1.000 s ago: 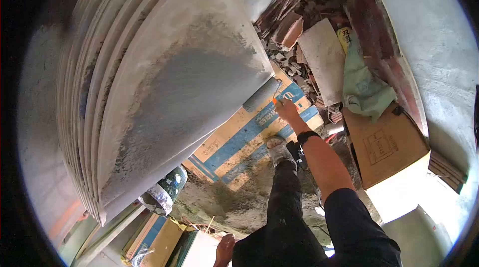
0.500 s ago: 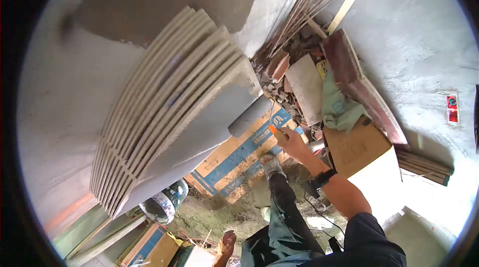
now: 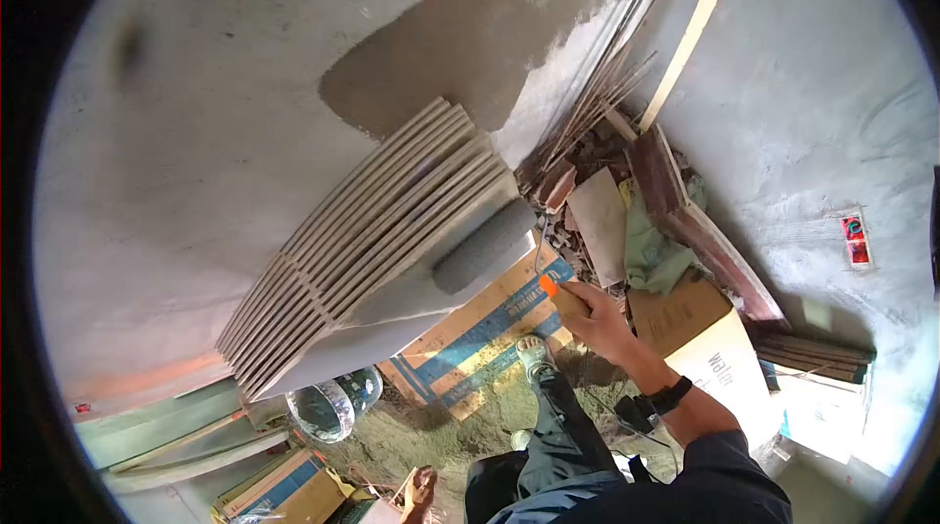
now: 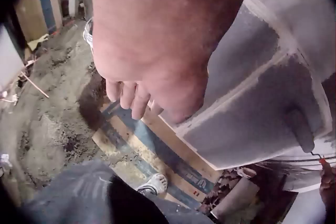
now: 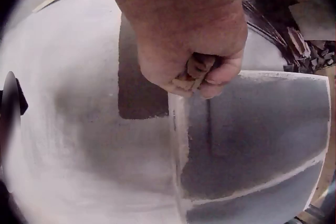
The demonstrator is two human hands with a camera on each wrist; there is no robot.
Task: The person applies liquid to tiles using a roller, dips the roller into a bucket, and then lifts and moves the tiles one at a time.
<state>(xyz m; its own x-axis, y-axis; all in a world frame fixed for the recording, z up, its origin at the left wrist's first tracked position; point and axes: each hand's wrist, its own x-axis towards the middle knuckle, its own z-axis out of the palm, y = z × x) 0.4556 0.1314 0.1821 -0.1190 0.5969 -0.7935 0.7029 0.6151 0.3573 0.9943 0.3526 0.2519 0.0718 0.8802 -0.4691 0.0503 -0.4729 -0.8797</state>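
In the head view my right hand (image 3: pixel 597 320) grips the handle of a paint roller (image 3: pixel 485 245) with an orange collar. Its dark grey sleeve lies against the front face of a stack of large slabs (image 3: pixel 392 220) that leans on the wall. The left wrist view shows the roller near one edge of the front slab (image 4: pixel 257 113), which is coated dark grey with a paler band across it. The fingers of my right hand (image 5: pixel 194 40) curl round the handle in the right wrist view. Low in the head view, my left hand (image 3: pixel 419 495) hangs with loosely bent fingers, holding nothing.
A flattened carton (image 3: pixel 480 328) with blue stripes covers the floor below the slabs. A paint-smeared bucket (image 3: pixel 323 409) stands beside them. Rubble (image 3: pixel 580 235), a green cloth (image 3: pixel 656 255) and a cardboard box (image 3: pixel 685 313) lie to the right. A damp brown patch (image 3: pixel 460 44) marks the wall.
The head view has swung upward, showing more wall. The roller has moved from the slab's right-hand edge onto its front face. My left hand stays low and holds nothing.
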